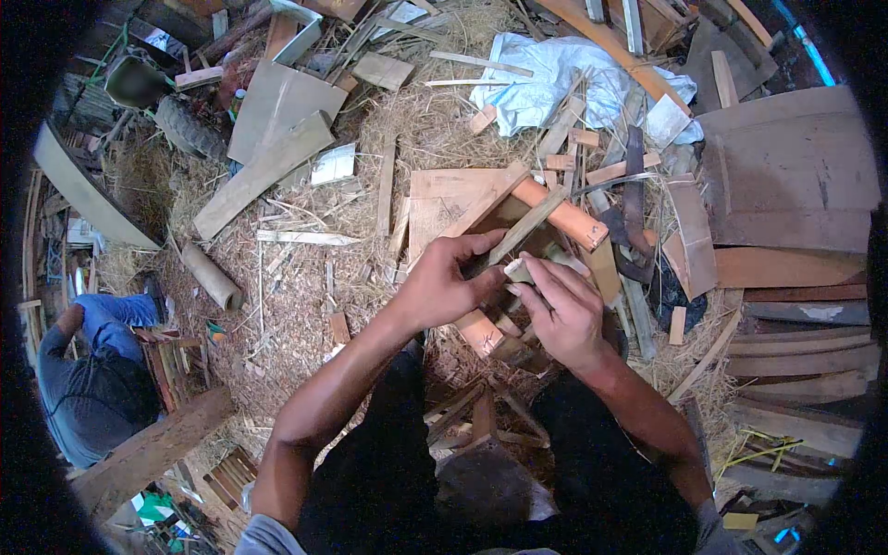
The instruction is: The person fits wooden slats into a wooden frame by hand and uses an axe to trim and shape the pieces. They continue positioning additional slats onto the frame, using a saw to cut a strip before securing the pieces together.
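Note:
My left hand [455,277] is closed round the lower end of a narrow wooden strip [529,222], which slants up to the right. Close beside it, my right hand [560,310] pinches a small pale piece [518,270] between thumb and fingers; what it is made of I cannot tell. Both hands are above a wooden frame with orange-brown blocks [573,217], between my knees. A second such block [479,333] shows below my left hand. My fingers partly hide the middle of the frame.
A co-worker [97,379] in dark top and blue trousers sits at the left. Planks [268,171], a rolled piece [211,276] and a white sack [546,79] lie over shavings. Large boards [791,176] stand at the right; a thick beam [153,453] is lower left.

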Demonstrator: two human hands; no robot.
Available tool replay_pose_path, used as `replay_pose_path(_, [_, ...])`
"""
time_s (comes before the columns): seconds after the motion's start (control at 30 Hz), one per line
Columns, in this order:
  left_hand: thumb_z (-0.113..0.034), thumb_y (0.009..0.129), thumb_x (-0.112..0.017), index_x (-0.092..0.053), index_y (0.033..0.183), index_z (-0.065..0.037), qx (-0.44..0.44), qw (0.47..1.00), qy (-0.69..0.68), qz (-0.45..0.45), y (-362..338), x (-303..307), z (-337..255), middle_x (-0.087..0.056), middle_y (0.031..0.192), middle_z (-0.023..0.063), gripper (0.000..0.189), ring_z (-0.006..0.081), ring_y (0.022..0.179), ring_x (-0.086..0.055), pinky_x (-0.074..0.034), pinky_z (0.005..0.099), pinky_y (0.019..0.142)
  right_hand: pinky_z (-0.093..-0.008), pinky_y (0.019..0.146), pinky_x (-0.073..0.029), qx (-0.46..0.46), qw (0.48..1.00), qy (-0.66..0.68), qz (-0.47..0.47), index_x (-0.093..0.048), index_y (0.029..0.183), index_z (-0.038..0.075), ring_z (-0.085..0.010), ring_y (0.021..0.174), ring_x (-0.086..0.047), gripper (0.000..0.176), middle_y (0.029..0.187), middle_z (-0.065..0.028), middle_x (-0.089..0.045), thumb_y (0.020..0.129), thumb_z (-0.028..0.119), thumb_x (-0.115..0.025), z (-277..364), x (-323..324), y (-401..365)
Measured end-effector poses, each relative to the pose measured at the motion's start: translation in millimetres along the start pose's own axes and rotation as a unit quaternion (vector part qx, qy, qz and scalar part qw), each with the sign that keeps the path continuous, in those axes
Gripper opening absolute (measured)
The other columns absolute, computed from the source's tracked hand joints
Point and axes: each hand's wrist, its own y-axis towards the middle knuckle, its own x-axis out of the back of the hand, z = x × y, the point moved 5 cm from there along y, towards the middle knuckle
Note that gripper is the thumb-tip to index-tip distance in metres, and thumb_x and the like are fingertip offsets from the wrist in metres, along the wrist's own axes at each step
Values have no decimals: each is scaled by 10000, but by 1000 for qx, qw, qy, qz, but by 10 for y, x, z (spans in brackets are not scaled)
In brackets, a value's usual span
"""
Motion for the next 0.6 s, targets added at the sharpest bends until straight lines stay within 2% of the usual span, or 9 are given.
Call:
replay_pose_path(0.1, [1,876,-616,-526,1321,61,17,1000,-19,17,-11,-25,-15,-641,1211,138,458,159,1082,-587,-457,312,975,-379,760,-539,0,1000,2,-1,-638,1158,-24,-282,885,-675,383,1013,-140,-680,805,77,-747,-17,-3,-17])
replay_pose_path(0.2, [-18,872,-638,-520,1330,56,31,999,17,16,1,-24,16,-630,1231,135,479,160,1087,-583,-460,311,972,-380,755,-537,-2,1000,6,4,-635,1158,-30,-288,889,-672,373,1023,-142,-676,812,67,-737,-42,-21,-33])
replay_pose_path(0.3, [-80,839,-664,-498,1329,97,8,1000,7,23,61,-18,149,-657,1142,150,547,141,998,-597,-480,293,910,-387,746,-533,-5,1000,10,9,-632,1157,-38,-295,883,-666,359,1013,-145,-668,821,53,-721,-109,-85,-45])
replay_pose_path(0.4, [-114,845,-708,-500,1335,87,-14,998,-28,56,133,-5,204,-657,1133,119,569,127,982,-589,-474,282,907,-393,736,-531,5,1000,-1,18,-623,1170,-45,-305,857,-658,366,998,-149,-652,823,37,-706,-156,-138,-9])
replay_pose_path(0.5, [-156,857,-738,-506,1332,82,19,997,-51,50,214,30,203,-654,1137,94,579,117,989,-579,-468,276,911,-394,733,-529,-4,999,5,33,-608,1193,-51,-316,846,-647,395,997,-153,-634,815,20,-694,-199,-210,93])
replay_pose_path(0.6, [-185,874,-737,-511,1329,77,-6,997,-71,19,361,139,336,-653,1142,82,571,111,1006,-571,-467,276,914,-396,752,-525,1,999,6,44,-589,1213,-63,-327,890,-629,419,1005,-158,-620,811,13,-674,-281,-303,240])
